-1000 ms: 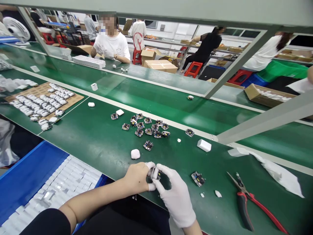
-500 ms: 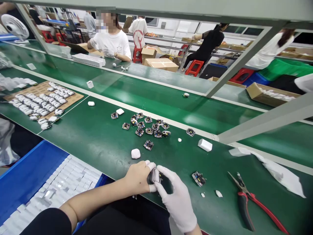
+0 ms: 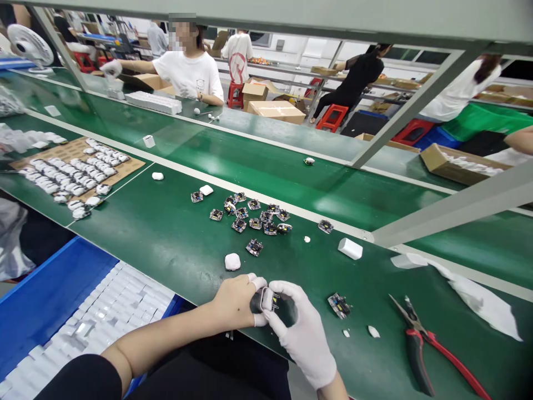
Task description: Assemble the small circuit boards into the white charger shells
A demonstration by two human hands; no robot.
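Observation:
Close to the table's near edge, my left hand (image 3: 237, 303), with white finger cots on some fingertips, is closed on a small white plug part (image 3: 267, 300) with thin metal prongs. My right hand (image 3: 306, 336), in a white glove, pinches the same part from the other side with thumb and fingertips. The fingers hide much of it, and a bit of yellow shows by the prongs. Just beyond my left hand lies a white rounded cover (image 3: 232, 261). A circuit board (image 3: 254, 247) sits behind it, and another circuit board (image 3: 340, 305) lies right of my gloved hand.
Several circuit boards (image 3: 255, 223) are grouped mid-table. Red-handled pliers (image 3: 416, 328), a white housing (image 3: 350, 248) and a white cloth (image 3: 478, 297) lie right. At left are a cardboard tray (image 3: 135, 163) of parts and a blue bin (image 3: 54, 283). A metal post (image 3: 449, 203) slants at right; co-workers sit beyond.
The prongs show a little more as my right fingers shift slightly on the plug part. Small pieces on the far belt have moved left. A co-worker's arm now reaches out to the left.

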